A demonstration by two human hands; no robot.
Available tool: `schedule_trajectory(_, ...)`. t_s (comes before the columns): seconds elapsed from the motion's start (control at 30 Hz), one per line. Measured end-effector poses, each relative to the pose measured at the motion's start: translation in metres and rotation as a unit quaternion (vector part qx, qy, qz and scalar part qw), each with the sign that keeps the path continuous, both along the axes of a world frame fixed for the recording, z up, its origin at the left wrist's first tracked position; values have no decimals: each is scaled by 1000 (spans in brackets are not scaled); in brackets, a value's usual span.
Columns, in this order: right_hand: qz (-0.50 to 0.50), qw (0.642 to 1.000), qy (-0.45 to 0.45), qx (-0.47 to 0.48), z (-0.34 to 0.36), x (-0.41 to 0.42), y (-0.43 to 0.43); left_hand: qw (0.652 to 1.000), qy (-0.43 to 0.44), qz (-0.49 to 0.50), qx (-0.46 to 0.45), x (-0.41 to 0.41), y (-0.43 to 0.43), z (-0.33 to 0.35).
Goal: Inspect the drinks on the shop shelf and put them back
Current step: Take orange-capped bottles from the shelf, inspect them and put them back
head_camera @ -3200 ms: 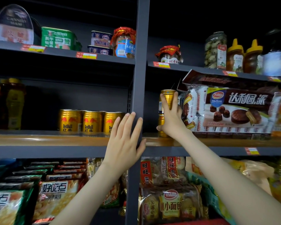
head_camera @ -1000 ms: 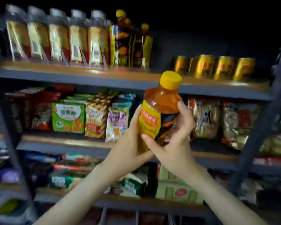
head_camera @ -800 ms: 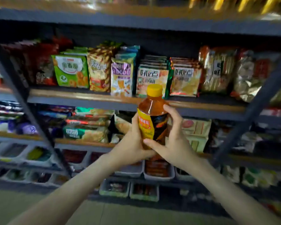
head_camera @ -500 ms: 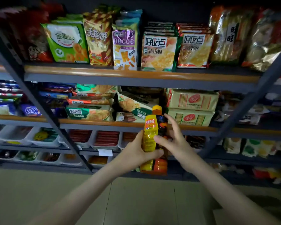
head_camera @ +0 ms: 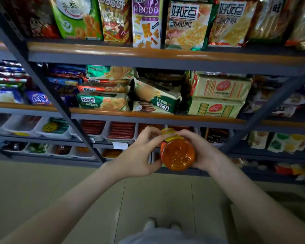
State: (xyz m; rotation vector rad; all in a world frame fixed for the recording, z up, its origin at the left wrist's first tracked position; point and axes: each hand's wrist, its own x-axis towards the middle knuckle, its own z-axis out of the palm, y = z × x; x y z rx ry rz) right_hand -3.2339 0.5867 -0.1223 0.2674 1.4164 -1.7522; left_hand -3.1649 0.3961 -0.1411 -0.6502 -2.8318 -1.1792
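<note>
An orange drink bottle [head_camera: 177,154] with a yellow label is tipped so that its round base faces me, its cap end pointing away toward the shelves. My left hand [head_camera: 139,154] grips its left side, fingers curled over the top. On the other side my right hand [head_camera: 200,152] wraps round it. Both hands hold it low, in front of the bottom shelves and above the floor. The cap is hidden behind the bottle body.
Grey metal shelving [head_camera: 158,59] with wooden-edged boards fills the view, stocked with biscuit and snack packs [head_camera: 188,23]. White trays [head_camera: 55,127] of small goods sit on the lower shelves. A slanted upright post [head_camera: 48,88] crosses left. Tiled floor [head_camera: 60,191] lies below.
The bottle was upright half a second ago; now it is tipped base-first toward me and held lower. The view has tilted further down toward the floor.
</note>
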Motion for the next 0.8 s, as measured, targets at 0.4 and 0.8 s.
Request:
schedule_trajectory(0.4,151,931,218,250,4,3,5,958,-56,218,176,-20,30,20)
schedule_trajectory(0.8,85,885,425,168,-1,15,11,898,-190,292,268,-45,40,31)
